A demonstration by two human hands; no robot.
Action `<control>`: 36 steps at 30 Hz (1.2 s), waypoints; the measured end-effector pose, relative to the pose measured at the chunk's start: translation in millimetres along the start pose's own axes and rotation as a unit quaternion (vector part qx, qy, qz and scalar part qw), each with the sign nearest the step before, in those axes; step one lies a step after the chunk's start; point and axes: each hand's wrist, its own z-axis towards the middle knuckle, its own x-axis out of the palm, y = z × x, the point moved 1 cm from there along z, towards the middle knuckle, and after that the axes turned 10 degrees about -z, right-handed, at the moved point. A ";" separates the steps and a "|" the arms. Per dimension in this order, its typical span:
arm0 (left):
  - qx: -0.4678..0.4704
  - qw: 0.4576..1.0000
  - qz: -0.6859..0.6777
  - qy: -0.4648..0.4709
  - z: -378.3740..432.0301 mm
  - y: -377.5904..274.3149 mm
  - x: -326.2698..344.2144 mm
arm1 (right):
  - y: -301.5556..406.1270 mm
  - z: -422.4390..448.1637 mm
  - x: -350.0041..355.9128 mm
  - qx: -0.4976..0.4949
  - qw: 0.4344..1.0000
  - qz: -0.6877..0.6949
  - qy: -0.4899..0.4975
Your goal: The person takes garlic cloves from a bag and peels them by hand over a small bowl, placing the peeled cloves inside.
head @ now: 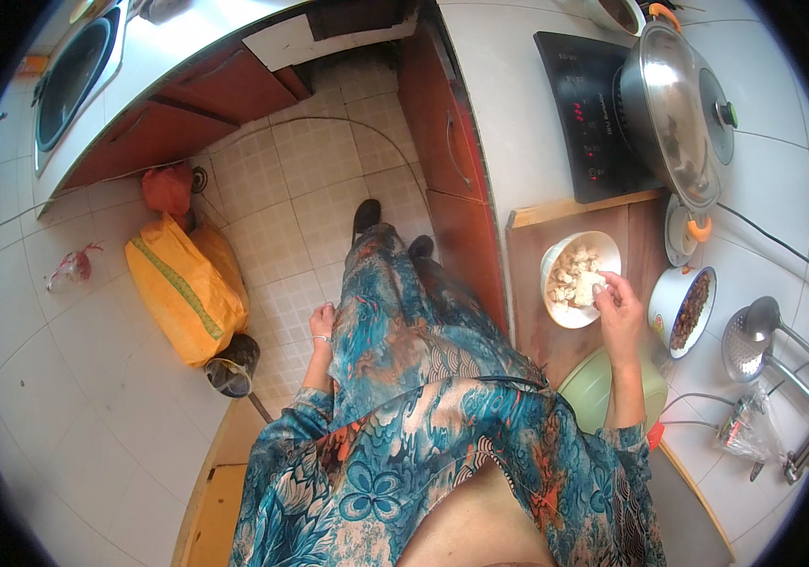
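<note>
My right hand (622,312) pinches a pale, crumbly-looking chunk of food (585,289) between thumb and fingers. It is held over a white bowl (610,248), in which broken pale pieces (578,261) of similar food lie. The bowl rests on a brown wooden board (535,337) at the counter's edge. Down by my left thigh hangs my left hand (321,322), with a bracelet at its wrist. Its fingers are curled and partly hidden, and nothing shows in it.
A lidded steel wok (680,106) stands on a lit induction cooker (578,120). Beside the board are an enamel bowl (659,305) of dark bits and a green plastic container (588,390). Ladles (762,319) hang on the wall. A yellow bag (177,283) and a bin (234,365) stand left.
</note>
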 end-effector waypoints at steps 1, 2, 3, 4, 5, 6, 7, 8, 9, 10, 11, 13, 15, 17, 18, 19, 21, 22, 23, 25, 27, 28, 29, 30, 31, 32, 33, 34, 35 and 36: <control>-0.007 1.000 0.010 0.002 -0.5 -5.8 0.9 | -0.2 0.0 -0.3 0.002 1.000 -0.001 0.002; -0.014 1.000 0.019 0.004 -1.1 -12.0 2.4 | -0.6 0.0 -0.3 0.005 1.000 -0.002 0.004; -0.014 1.000 0.019 0.003 -1.5 -15.2 2.9 | -0.6 -0.1 -0.3 0.004 1.000 -0.001 0.004; -0.014 1.000 0.010 0.000 -1.6 -17.8 3.4 | -0.7 -0.3 -0.2 0.000 1.000 -0.005 0.003; -0.015 1.000 0.001 -0.003 -1.9 -20.6 4.1 | -0.7 -0.5 -0.1 -0.004 1.000 -0.008 0.002; -0.015 1.000 0.002 -0.003 -2.5 -25.2 5.7 | -1.8 -1.0 0.6 -0.003 1.000 -0.008 0.002; -0.017 1.000 -0.001 -0.003 -3.3 -30.5 7.6 | -2.8 -1.6 1.3 -0.014 1.000 -0.011 -0.002; -0.019 1.000 -0.005 -0.004 -3.5 -33.0 8.5 | -3.5 -2.1 1.7 -0.025 1.000 -0.014 -0.005; -0.019 1.000 -0.005 -0.006 -1.6 -27.2 6.2 | -1.4 -2.2 1.9 -0.025 1.000 -0.013 -0.004; -0.004 1.000 -0.002 0.002 1.7 -19.9 4.1 | 1.4 -2.1 2.4 -0.021 1.000 -0.016 -0.002; 0.011 1.000 0.001 0.009 3.9 -12.5 2.0 | 3.3 -1.7 2.8 -0.017 1.000 -0.019 0.000; 0.000 1.000 -0.001 0.010 -0.3 -23.4 4.3 | -0.1 -1.6 3.5 -0.016 1.000 -0.017 -0.002; -0.010 1.000 -0.001 0.008 -6.8 -37.3 5.5 | -1.4 -1.8 4.2 -0.015 1.000 -0.014 -0.002; -0.037 0.998 -0.051 0.000 -11.6 -44.9 5.8 | -1.3 -2.1 5.3 -0.016 1.000 -0.006 -0.003; -0.038 0.998 -0.051 0.000 -13.9 -48.5 5.6 | -0.4 -2.1 5.2 -0.016 1.000 -0.005 -0.002; -0.047 0.997 -0.055 -0.003 -15.5 -51.6 5.5 | 0.6 -2.1 5.0 -0.020 1.000 -0.010 -0.005; -0.060 0.997 -0.058 -0.008 -15.8 -51.7 3.8 | 0.4 -1.6 5.1 -0.022 1.000 -0.016 -0.005; -0.042 0.999 -0.015 0.001 -14.0 -50.5 2.6 | -1.4 -0.4 4.7 -0.018 1.000 -0.013 -0.005; -0.024 0.999 0.028 0.010 -13.4 -49.7 1.5 | -2.5 -0.2 4.5 -0.014 1.000 -0.010 -0.006; -0.038 0.999 0.020 0.016 -14.1 -55.7 2.3 | -3.5 0.1 4.9 -0.005 1.000 -0.007 -0.002; -0.051 0.998 0.012 0.021 -14.1 -51.7 1.1 | -3.4 -0.6 3.6 0.004 1.000 -0.003 0.001; -0.020 1.000 0.004 0.015 -11.1 -42.3 0.1 | -3.0 -1.0 2.4 0.005 1.000 -0.007 0.004; 0.011 1.000 -0.005 0.010 -8.8 -34.2 -0.6 | -2.5 -1.1 1.5 0.006 1.000 -0.010 0.006; 0.011 1.000 -0.004 0.010 -8.6 -31.3 -0.2 | -2.1 -1.0 0.9 0.007 1.000 -0.010 0.007; 0.014 1.000 -0.011 -0.001 -8.4 -28.7 0.0 | -1.4 -0.3 0.5 0.002 1.000 -0.017 0.006; 0.018 1.000 -0.019 -0.013 -7.9 -26.3 -0.2 | -1.1 0.6 0.6 -0.003 1.000 -0.025 0.005; 0.018 1.000 -0.018 -0.013 -6.8 -23.6 -0.4 | -1.3 1.3 1.2 -0.003 1.000 -0.024 0.005; 0.018 1.000 -0.017 -0.014 -5.4 -21.2 -1.1 | -1.3 2.3 2.1 -0.007 1.000 -0.025 0.014; 0.018 1.000 -0.016 -0.015 -4.4 -18.8 -2.2 | -1.3 3.0 2.9 -0.011 0.999 -0.025 0.024; 0.017 1.000 -0.014 -0.016 -5.9 -21.1 -3.3 | -6.2 3.3 3.8 -0.009 0.999 -0.024 0.025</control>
